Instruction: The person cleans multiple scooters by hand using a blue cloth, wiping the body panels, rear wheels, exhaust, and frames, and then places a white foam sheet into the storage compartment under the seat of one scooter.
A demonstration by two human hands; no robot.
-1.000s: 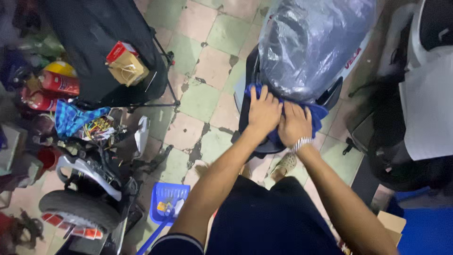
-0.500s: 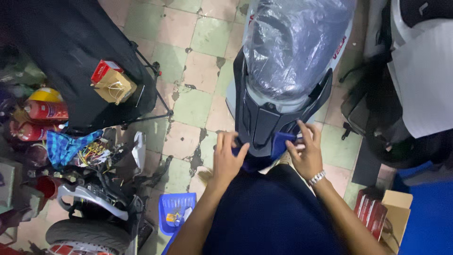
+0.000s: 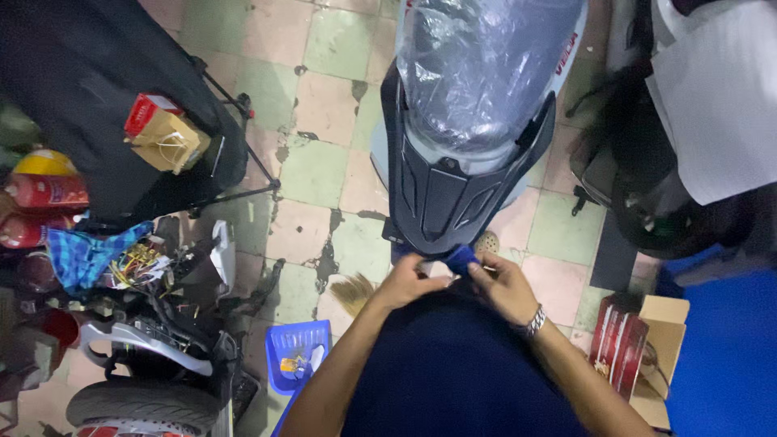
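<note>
Together pinching a small dark-blue cloth (image 3: 460, 257): left hand (image 3: 409, 281) and right hand (image 3: 506, 285), fingers closed on its opposite ends. Held close to the body, just below the tail of a dark grey plastic scooter rear panel (image 3: 453, 190). Above that, a seat wrapped in clear crinkled plastic film (image 3: 486, 69). Lower left, a blue plastic dustpan (image 3: 298, 352) on the worn green-and-pink tiled floor (image 3: 312, 166). Right, an open brown cardboard box (image 3: 660, 340) with a red pack inside.
</note>
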